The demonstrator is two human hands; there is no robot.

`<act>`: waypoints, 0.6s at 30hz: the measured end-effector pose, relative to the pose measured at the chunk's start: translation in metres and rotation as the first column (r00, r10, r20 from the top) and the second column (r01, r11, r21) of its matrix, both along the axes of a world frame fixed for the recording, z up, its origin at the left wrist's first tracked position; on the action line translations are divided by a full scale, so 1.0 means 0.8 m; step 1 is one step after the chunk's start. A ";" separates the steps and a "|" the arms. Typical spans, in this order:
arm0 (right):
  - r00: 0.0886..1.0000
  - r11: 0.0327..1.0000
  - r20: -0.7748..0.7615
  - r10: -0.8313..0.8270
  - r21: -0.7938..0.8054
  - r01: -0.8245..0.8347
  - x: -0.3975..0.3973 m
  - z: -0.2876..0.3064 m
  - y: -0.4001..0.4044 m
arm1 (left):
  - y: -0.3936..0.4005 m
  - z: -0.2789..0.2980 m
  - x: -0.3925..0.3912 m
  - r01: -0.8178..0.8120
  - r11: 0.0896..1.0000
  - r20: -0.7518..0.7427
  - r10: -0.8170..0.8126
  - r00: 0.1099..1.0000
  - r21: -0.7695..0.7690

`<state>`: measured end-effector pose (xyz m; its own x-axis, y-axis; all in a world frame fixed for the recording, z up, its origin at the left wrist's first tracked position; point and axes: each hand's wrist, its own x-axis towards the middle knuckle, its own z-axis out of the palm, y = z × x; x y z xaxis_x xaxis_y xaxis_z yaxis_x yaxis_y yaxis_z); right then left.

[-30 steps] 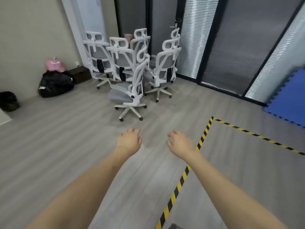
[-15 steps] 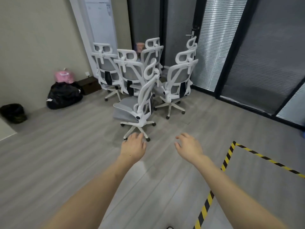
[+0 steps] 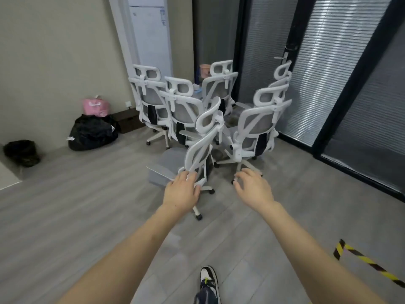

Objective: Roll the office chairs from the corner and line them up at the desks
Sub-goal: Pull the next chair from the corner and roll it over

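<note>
Several white-framed office chairs with grey mesh backs stand bunched in the room's corner. The nearest chair (image 3: 200, 148) faces left, its backrest edge toward me. Another chair (image 3: 258, 126) stands just right of it, with others (image 3: 153, 102) behind. My left hand (image 3: 182, 191) is stretched out, fingers spread, its fingertips overlapping the lower frame of the nearest chair's backrest; whether they touch it I cannot tell. My right hand (image 3: 254, 189) is held out beside it, fingers apart and empty, in front of the right chair's base.
A black bag (image 3: 92, 132) with a pink bag (image 3: 96, 106) on top lies by the left wall, next to a dark box (image 3: 129, 119) and a black bin (image 3: 20, 152). Glass walls with blinds run along the right. Yellow-black floor tape (image 3: 368, 262) marks the lower right. My shoe (image 3: 208, 279) shows below.
I have walked closer to the chairs, which now fill more of the view. Both hands have reached forward, the left arriving at the nearest chair's backrest.
</note>
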<state>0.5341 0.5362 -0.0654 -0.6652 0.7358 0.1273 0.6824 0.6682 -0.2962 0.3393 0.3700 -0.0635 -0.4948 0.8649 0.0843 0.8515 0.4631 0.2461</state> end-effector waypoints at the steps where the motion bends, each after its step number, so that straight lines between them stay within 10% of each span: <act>1: 1.000 1.000 -0.007 0.016 0.016 -0.016 -0.022 0.004 0.032 | 0.029 0.001 -0.018 -0.005 1.000 -0.004 0.005 1.000 0.007; 18: 0.978 0.978 0.028 0.205 0.023 -0.205 -0.275 0.005 0.442 | 0.403 0.012 -0.219 -0.180 0.982 0.018 0.182 0.983 -0.061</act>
<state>0.3145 0.8901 -0.0610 -0.8049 0.5801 0.1251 0.5372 0.8018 -0.2617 0.1639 0.6925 -0.0538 -0.6448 0.7641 0.0224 0.7467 0.6233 0.2324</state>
